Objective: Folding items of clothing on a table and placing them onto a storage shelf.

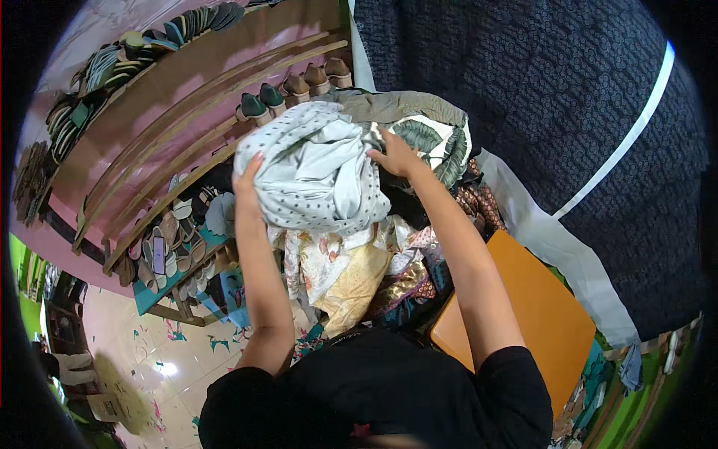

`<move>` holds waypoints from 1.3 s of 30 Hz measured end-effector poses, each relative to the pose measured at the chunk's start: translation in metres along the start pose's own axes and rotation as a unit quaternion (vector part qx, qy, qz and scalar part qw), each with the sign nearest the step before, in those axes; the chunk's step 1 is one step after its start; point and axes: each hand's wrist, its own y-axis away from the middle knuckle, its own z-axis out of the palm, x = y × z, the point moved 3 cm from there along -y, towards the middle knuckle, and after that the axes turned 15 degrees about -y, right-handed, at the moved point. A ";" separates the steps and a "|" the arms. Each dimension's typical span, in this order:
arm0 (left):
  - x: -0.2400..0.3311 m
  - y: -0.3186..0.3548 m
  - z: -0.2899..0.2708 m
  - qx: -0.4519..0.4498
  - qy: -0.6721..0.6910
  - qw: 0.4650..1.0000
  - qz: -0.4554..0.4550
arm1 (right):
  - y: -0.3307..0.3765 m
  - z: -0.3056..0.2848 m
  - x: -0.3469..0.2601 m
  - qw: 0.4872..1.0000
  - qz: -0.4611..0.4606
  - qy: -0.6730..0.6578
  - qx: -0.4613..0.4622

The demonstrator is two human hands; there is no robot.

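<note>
Between the two forearms a passage runs from the torso over the cloth heap (348, 277) to the near edge of the spotted cloth bundle (318, 179), which blocks further advance. Left side: the shoe rack (262, 41) obstructs, its green shoes (254, 107) close to the bundle. Right side: room outside the right forearm, above the orange panel's (523, 314) right corner, bounded by the dark curtain (523, 97).

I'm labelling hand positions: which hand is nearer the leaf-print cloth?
Right: the right hand is by the left edge of the leaf-print cloth; the left hand is farther left, at the dotted cloth.
</note>
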 end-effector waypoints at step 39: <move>-0.142 0.042 -0.102 0.161 0.054 0.984 -0.049 | -0.016 0.050 0.008 0.991 0.062 0.114 0.028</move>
